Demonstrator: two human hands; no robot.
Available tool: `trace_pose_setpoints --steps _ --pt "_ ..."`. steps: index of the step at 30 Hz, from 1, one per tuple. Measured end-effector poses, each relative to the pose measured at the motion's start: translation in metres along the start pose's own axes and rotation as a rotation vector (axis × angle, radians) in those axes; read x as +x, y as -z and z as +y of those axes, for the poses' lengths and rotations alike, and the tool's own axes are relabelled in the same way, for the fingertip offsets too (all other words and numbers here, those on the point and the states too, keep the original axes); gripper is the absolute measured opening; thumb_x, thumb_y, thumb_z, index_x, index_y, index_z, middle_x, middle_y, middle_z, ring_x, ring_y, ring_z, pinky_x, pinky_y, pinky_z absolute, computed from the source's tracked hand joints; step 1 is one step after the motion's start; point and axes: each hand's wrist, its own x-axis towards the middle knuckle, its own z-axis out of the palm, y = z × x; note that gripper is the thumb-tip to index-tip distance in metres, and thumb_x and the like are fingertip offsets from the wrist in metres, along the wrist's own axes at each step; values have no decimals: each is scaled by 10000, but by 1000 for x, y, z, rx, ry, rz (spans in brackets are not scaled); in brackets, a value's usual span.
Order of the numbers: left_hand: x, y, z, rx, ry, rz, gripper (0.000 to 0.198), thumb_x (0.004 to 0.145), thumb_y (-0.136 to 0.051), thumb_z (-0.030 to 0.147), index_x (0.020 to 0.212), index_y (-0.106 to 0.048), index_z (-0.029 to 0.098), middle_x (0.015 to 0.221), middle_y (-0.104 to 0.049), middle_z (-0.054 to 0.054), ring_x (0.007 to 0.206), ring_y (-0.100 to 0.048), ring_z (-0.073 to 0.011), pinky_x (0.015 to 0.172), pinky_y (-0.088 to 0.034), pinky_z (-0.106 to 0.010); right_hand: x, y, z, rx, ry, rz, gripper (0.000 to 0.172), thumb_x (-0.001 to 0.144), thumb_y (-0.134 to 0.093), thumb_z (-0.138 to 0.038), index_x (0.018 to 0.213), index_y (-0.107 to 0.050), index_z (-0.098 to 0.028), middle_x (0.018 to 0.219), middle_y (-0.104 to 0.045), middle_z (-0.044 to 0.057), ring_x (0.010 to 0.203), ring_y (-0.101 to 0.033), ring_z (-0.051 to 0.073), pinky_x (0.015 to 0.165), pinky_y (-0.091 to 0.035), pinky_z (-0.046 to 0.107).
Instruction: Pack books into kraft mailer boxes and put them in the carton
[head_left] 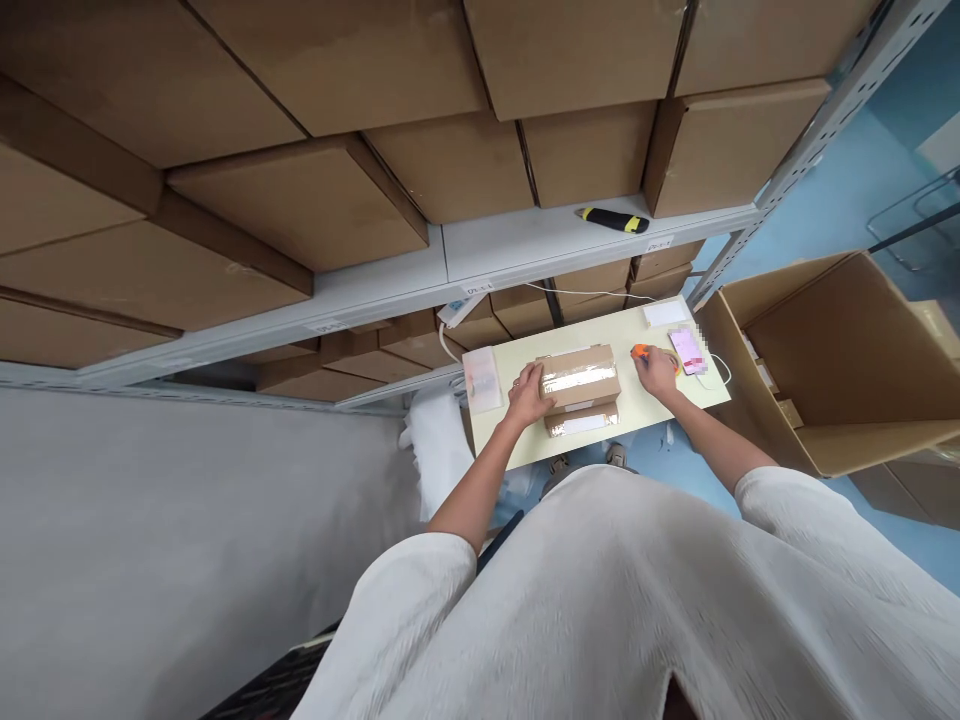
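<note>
Narrow pale-yellow rectangular table below a grey metal shelf; a person in a white top stands at its near side, both bare hands over it. Oblong brown cardboard box with shiny clear tape along its top lies mid-table, squarely between the hands, probably so that both can reach it. Against its near side, a lower brown cardboard piece with tape and a white label; separate box or part of the first, cannot tell. Left hand at the box's left end, fingers bent over its edge, thumb nearer the person; looks like steadying, though whether it grips or only presses, cannot tell. Right hand off the box's right end, fingers closed around an orange plastic tool, most of it hidden by the hand; held low, likely for ready use. Pink-screened phone lies flat just beyond that hand, presumably to stay readable, a white cable near it. Black-and-yellow cutter rests on the shelf's front edge, apart from the working area. Large open brown carton stands by the table's right end, apparently for easy reach.
</note>
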Motion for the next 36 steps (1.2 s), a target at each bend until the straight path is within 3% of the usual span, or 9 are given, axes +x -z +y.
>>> trace_pose_setpoints --steps 3,6,10,17,21,26,31,33,36 --pt "5 -1 5 -77 20 59 920 935 -739 437 1752 -344 285 1803 -375 -139 1600 -475 -409 1321 -421 -530 1 0 -40 142 66 -38 697 1084 -501 -643 1604 -479 -179 1440 -664 205 1287 -657 345 1078 -541 457" --pt "14 -3 12 -102 83 122 935 955 -730 554 1746 -334 253 1810 -332 -178 1601 -453 -448 1306 -423 -564 3 -7 -75 112 62 -100 993 962 -660 -792 1718 -370 -218 1577 -577 224 1408 -597 400 1131 -523 502" --pt "27 -9 14 -79 130 138 1024 887 -810 630 1732 -364 262 1804 -349 -194 1601 -421 -501 1281 -432 -608 6 -19 -95 -27 52 -162 1144 864 -813 -772 1761 -329 -253 1600 -545 226 1457 -550 462 1174 -488 547" --pt "35 -6 -8 -204 133 14 873 974 -752 495 1737 -397 261 1705 -557 -171 1590 -503 -414 1298 -444 -523 7 -19 -78 -57 94 -239 819 1008 -737 -569 1697 -455 -229 1519 -614 214 1367 -634 394 1155 -510 479" --pt "30 1 -8 -256 87 -11 734 1036 -643 390 1724 -427 257 1666 -621 -134 1520 -594 -368 1270 -489 -503 4 -10 -79 -52 111 -250 760 1019 -709 -489 1681 -479 -197 1469 -656 218 1316 -665 391 1131 -532 477" --pt "26 25 8 -262 51 166 586 1077 -574 391 1634 -529 212 1630 -624 -162 1485 -610 -367 1262 -494 -506 3 8 -99 12 142 -71 694 1063 -599 -525 1661 -494 -190 1458 -645 217 1360 -617 423 1139 -531 529" --pt "27 49 23 -283 -23 374 412 1120 -535 426 1477 -614 234 1563 -605 -148 1502 -574 -315 1311 -439 -449 3 27 -118 100 243 125 649 1119 -479 -590 1649 -465 -217 1486 -610 196 1411 -551 413 1178 -494 556" --pt "24 49 25 -283 -21 419 348 1134 -513 405 1419 -626 241 1529 -598 -145 1490 -577 -300 1307 -439 -441 -2 26 -118 116 267 155 616 1130 -453 -585 1625 -462 -219 1513 -592 193 1410 -547 399 1174 -491 536" --pt "16 33 22 -278 28 415 307 1122 -524 344 1400 -612 246 1492 -589 -142 1447 -605 -289 1284 -463 -440 -12 14 -109 112 261 109 539 1132 -440 -563 1533 -490 -207 1504 -580 201 1363 -578 379 1121 -518 496"
